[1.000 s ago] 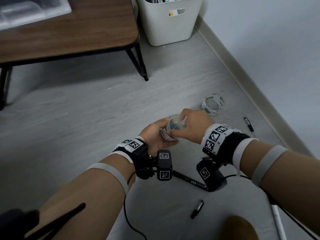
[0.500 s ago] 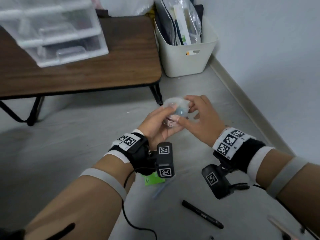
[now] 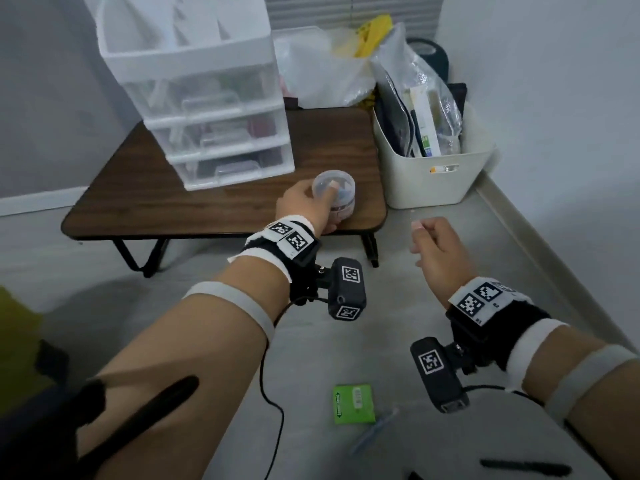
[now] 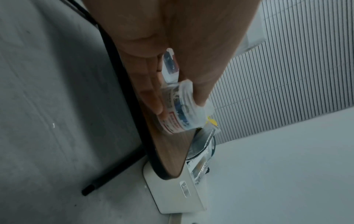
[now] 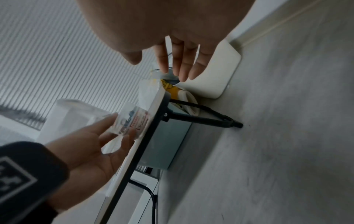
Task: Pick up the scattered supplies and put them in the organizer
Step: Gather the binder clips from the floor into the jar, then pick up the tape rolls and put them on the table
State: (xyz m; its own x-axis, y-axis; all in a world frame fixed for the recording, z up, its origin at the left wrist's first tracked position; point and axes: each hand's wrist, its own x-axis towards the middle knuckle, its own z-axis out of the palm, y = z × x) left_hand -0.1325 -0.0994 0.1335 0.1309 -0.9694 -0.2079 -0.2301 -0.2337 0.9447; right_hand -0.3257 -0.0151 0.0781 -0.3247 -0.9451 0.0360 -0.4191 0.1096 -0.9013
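While the left hand: grips a small clear plastic tub, thumb over the lid and fingers curled round the labelled side.
Clear plastic tub: upright, at the near right part of the low wooden table; from the left wrist view its base looks to be on or just above the tabletop, and I cannot tell which. Small items show through its wall, too blurred to name.
Right hand: held in the air over the floor, apart from the tub, fingers loosely bent and holding nothing.
Drawer organizer: a white, translucent three-drawer unit with an open top tray, standing on the table behind and left of the tub, drawers closed.
Low wooden table: dark top, black legs.
White bin: on the floor just right of the table, stuffed with packets.
Floor items: a green packet and a black marker lie near the person, well apart from the table.
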